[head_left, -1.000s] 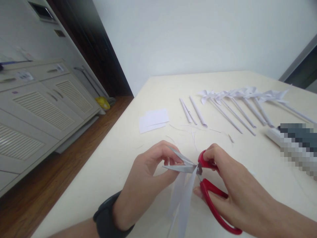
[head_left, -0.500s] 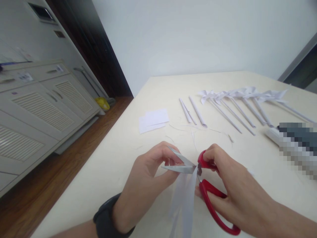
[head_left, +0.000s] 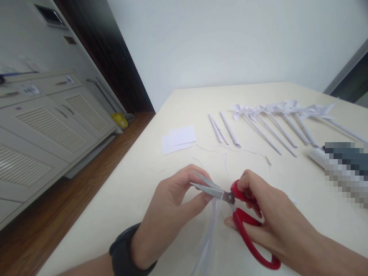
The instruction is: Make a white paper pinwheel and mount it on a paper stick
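Scissors [head_left: 241, 214]: red plastic handles, steel blades nearly closed, tips pointing left, held above the near table edge. Paper sheet [head_left: 208, 234]: white, thin, hanging down and nearward from between the blades.

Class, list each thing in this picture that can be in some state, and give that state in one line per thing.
Scissors: red handles in the right hand, blades slightly apart around the paper.
Paper sheet: held by the left hand, hanging down.
Pinwheels: finished, lying in a row.
Rolled paper sticks: lying loose, no wheel attached.
Paper squares: flat, overlapping.
Cabinet doors: shut.
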{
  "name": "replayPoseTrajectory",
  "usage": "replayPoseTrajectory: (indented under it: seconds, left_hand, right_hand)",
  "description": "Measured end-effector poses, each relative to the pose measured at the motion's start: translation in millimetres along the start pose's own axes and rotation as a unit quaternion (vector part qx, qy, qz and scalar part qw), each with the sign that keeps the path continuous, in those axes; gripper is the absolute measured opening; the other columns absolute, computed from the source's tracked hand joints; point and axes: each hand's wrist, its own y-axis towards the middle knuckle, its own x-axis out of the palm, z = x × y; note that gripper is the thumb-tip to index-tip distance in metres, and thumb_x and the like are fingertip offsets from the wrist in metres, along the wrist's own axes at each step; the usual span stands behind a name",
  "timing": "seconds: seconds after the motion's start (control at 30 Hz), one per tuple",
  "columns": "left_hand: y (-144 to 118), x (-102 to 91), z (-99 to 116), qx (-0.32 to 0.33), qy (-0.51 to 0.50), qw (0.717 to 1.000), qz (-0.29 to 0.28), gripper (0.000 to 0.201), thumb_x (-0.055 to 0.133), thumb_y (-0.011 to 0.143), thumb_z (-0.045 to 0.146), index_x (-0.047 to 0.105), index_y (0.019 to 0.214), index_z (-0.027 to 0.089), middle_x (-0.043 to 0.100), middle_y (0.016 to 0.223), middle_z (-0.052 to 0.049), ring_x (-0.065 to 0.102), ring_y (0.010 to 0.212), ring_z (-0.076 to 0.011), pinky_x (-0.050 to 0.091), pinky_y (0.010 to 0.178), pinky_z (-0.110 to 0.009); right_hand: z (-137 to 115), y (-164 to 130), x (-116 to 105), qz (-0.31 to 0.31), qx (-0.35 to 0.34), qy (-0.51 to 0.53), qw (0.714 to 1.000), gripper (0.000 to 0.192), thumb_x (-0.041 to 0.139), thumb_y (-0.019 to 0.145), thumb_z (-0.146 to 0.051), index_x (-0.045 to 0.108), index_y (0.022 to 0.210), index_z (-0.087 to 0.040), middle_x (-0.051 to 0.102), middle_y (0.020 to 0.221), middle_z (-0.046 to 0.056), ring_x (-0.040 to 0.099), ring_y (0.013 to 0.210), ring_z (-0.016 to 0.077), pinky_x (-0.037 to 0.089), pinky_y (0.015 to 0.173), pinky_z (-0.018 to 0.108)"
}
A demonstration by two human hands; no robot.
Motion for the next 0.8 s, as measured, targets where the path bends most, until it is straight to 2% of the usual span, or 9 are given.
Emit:
replayPoseTrajectory:
  seconds: [0.13, 0.23, 0.3, 0.4, 0.6, 0.7, 0.8]
  left_hand:
    - [1, 0.5, 1, -0.002, 0.001, 1.000, 0.003, 0.007, 0.055, 0.081, 0.020, 0.054, 0.075, 0.019, 0.059, 0.090, 0.001, 0.055, 0.093, -0.0141, 0.040, 0.080, -0.024]
    - [1, 1.3, 2, 0.004, 0.002, 1.000, 0.004, 0.009, 0.052, 0.083, 0.019, 0.051, 0.074, 0.019, 0.062, 0.093, 0.001, 0.055, 0.097, -0.0146, 0.039, 0.085, -0.025]
    - [1, 1.7, 1, 0.004, 0.016, 1.000, 0.006, 0.007, 0.052, 0.083, 0.019, 0.052, 0.076, 0.019, 0.062, 0.089, 0.001, 0.056, 0.092, -0.0136, 0.040, 0.082, -0.024]
    - [3, 1.6, -1, -0.013, 0.046, 0.999, 0.012, 0.003, 0.054, 0.081, 0.020, 0.054, 0.078, 0.019, 0.061, 0.083, 0.001, 0.057, 0.083, -0.0121, 0.042, 0.074, -0.022]
    - [7, 1.1, -6, -0.087, 0.047, 0.995, -0.003, 0.008, 0.057, 0.078, 0.025, 0.054, 0.081, 0.019, 0.062, 0.085, -0.001, 0.057, 0.075, -0.0130, 0.043, 0.059, -0.020]
    - [9, 2.5, -9, -0.101, 0.039, 0.994, -0.005, 0.009, 0.057, 0.077, 0.026, 0.054, 0.081, 0.018, 0.061, 0.085, -0.002, 0.057, 0.074, -0.0128, 0.044, 0.059, -0.020]
    - [10, 5.9, -14, -0.100, 0.031, 0.995, -0.005, 0.010, 0.057, 0.077, 0.027, 0.054, 0.081, 0.018, 0.062, 0.082, -0.002, 0.058, 0.075, -0.0136, 0.044, 0.061, -0.021]
  right_hand:
    - [9, 6, -4, 0.026, 0.025, 0.007, 0.999, 0.026, 0.054, 0.075, -0.042, 0.034, 0.077, -0.026, 0.050, 0.062, -0.007, 0.045, 0.051, 0.0124, 0.039, 0.045, 0.024]
    - [21, 17, -11, 0.038, 0.053, -0.040, 0.997, 0.018, 0.047, 0.080, -0.042, 0.039, 0.083, -0.025, 0.056, 0.071, -0.004, 0.051, 0.056, 0.0140, 0.042, 0.048, 0.026]
    - [30, 24, -15, 0.051, 0.044, -0.096, 0.993, 0.017, 0.049, 0.079, -0.038, 0.043, 0.087, -0.025, 0.057, 0.082, -0.001, 0.055, 0.065, 0.0165, 0.044, 0.052, 0.028]
    - [40, 31, -17, 0.063, 0.000, -0.166, 0.984, 0.017, 0.049, 0.080, -0.033, 0.049, 0.095, -0.024, 0.056, 0.094, 0.003, 0.055, 0.080, 0.0199, 0.046, 0.065, 0.033]
    - [43, 36, -17, 0.063, -0.065, -0.244, 0.965, 0.021, 0.045, 0.083, -0.030, 0.054, 0.100, -0.022, 0.052, 0.095, 0.007, 0.051, 0.086, 0.0229, 0.043, 0.073, 0.037]
    - [33, 31, -19, 0.086, -0.081, -0.216, 0.969, 0.018, 0.046, 0.083, -0.029, 0.053, 0.098, -0.021, 0.051, 0.098, 0.007, 0.050, 0.088, 0.0220, 0.042, 0.075, 0.037]
    - [16, 22, -16, 0.091, -0.108, -0.118, 0.983, 0.016, 0.049, 0.083, -0.028, 0.048, 0.097, -0.022, 0.049, 0.102, 0.005, 0.049, 0.088, 0.0184, 0.043, 0.076, 0.033]
